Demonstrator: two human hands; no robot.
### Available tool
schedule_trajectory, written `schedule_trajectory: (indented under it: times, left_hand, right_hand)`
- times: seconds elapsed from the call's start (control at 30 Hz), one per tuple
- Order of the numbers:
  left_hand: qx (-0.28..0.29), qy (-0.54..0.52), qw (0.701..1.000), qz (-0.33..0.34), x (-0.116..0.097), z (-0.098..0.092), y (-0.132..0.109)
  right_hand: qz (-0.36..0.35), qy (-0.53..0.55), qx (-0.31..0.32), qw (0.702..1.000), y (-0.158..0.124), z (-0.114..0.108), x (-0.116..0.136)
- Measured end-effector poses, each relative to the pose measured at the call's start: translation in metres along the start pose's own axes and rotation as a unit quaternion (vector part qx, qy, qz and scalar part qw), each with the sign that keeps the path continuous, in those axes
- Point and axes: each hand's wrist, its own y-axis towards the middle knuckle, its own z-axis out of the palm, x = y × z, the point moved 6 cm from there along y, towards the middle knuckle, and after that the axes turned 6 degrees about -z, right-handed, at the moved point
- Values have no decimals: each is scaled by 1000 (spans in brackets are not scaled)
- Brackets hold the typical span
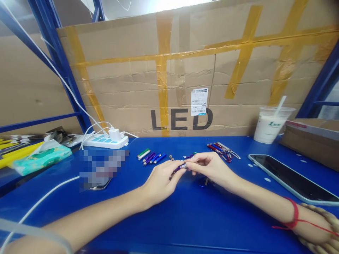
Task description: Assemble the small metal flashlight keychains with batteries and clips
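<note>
My left hand (161, 180) is closed around a small purple metal tube (177, 169) with a pale label near its end. The fingers of my right hand (209, 164) pinch together at that labelled end; whether a tiny part sits between them is hidden. Beyond my left hand lie short metal tubes: a green and silver pair (143, 153), purple ones (149, 158) and blue ones (160, 158). Small silver pieces (171, 157) rest near my left fingers. Under my right hand is a blue ring-like piece (203, 182), partly covered. Several thin tubes with clips (221, 149) lie behind my right hand.
A phone (291, 178) lies at the right, with a lidded cup and straw (271, 123) and a cardboard box (312, 139) behind it. At the left are a power strip (106, 140), a partly blurred phone (102, 185), cables and a tissue pack (42, 157). Large cardboard (127, 91) walls the back.
</note>
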Motion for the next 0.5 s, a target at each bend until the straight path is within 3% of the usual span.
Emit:
schedule_trajectory:
  times: [0.17, 0.37, 0.5]
  left_hand:
    - [21, 1, 998, -55, 6, 0, 2]
    - [3, -23, 992, -126, 12, -7, 7]
    - [13, -44, 987, -152, 14, -7, 8]
  right_hand:
    - [2, -36, 5, 999, 1, -2, -1]
    - [8, -88, -61, 994, 6, -23, -7]
    - [26, -136, -51, 989, 7, -28, -17]
